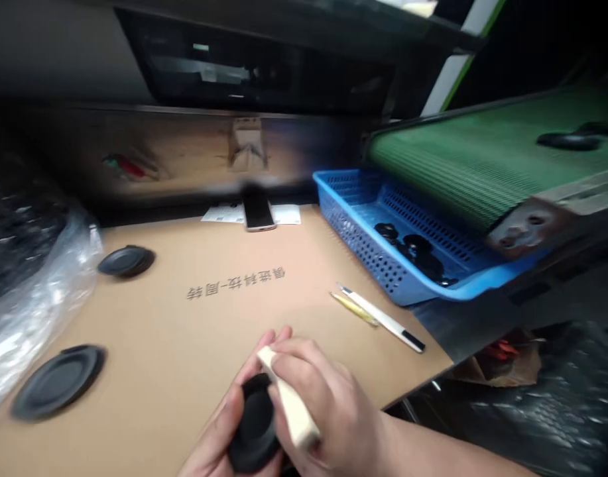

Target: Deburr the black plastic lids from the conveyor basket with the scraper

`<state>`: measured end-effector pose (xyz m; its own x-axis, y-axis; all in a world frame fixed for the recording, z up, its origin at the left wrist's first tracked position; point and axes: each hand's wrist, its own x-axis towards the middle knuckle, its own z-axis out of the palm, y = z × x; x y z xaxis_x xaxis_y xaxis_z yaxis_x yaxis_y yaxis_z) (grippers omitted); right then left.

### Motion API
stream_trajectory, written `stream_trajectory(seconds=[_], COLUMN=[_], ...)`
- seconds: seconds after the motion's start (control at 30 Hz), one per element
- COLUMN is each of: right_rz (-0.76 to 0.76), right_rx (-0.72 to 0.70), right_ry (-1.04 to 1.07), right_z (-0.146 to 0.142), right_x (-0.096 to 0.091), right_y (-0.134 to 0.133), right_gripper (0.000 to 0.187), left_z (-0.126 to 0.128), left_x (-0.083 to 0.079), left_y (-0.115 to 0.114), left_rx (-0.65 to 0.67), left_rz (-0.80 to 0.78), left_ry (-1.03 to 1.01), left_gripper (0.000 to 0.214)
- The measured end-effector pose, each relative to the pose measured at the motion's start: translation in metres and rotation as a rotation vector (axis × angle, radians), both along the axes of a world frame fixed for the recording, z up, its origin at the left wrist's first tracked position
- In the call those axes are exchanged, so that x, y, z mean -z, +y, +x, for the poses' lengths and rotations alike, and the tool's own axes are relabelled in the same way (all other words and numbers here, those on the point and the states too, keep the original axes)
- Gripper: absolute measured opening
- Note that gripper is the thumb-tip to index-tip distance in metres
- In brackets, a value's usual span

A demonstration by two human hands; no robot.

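My left hand point(218, 434) cups a round black disc point(254, 423) with a raised rim and a sunken centre, tilted toward me at the bottom of the view. In the fingers of my right hand point(328, 397) is a cream-coloured bar point(294, 405), held along the disc's right side, its upper end over the rim. Whether the bar presses on the disc, I cannot tell. Off to the left lie two similar places of black parts: a flat black disc point(55, 384) nearer me and a smaller black disc point(126, 261) farther back, both on the brown cardboard point(174, 358).
A white pen-like tool point(383, 317) and a yellow stick point(354, 309) lie right of my hands. Behind them, a blue basket point(358, 242) holds several black parts below a green conveyor belt point(463, 159). A phone point(258, 211) rests on paper; clear plastic point(60, 291) bounds the left.
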<state>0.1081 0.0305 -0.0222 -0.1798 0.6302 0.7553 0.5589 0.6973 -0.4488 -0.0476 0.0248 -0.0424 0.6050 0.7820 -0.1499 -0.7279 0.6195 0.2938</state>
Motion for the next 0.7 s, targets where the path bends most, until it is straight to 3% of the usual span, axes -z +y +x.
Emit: stream_trajectory(seconds=[0.13, 0.23, 0.3, 0.37, 0.43, 0.5, 0.6, 0.7], right_rz=[-0.101, -0.173, -0.169, -0.188, -0.238, -0.256, -0.247, -0.353], right_rx=[-0.136, -0.065, 0.044, 0.051, -0.103, -0.283, -0.371, -0.447], right_ry=[-0.008, -0.011, -0.015, -0.064, -0.152, -0.248, -0.293, -0.257], right_z=[0.023, 0.047, 0.060, 0.068, 0.070, 0.067, 0.061, 0.060], right_x=[-0.007, -0.017, -0.027, -0.038, -0.046, -0.049, -0.047, -0.041], right_y=[-0.014, -0.017, -0.016, -0.015, -0.012, -0.008, -0.007, -0.009], right_gripper=[0.042, 0.046, 0.048, 0.045, 0.034, 0.025, 0.028, 0.032], left_z=[0.014, 0.019, 0.020, 0.019, 0.018, 0.016, 0.015, 0.016], left_x=[-0.021, -0.027, -0.028, -0.028, -0.028, -0.029, -0.029, -0.030], left_y=[-0.005, -0.003, -0.003, -0.004, -0.005, -0.005, -0.005, -0.004], left_rx=[-0.082, -0.106, -0.087, -0.068, -0.064, -0.055, -0.058, -0.091], left_rz=[-0.018, 0.018, 0.065, 0.091, 0.087, 0.074, 0.035, 0.010], left_ry=[0.074, 0.071, 0.009, -0.037, -0.044, -0.026, 0.008, 0.022], left_gripper=[0.044, 0.046, 0.058, 0.071, 0.076, 0.066, 0.053, 0.051])
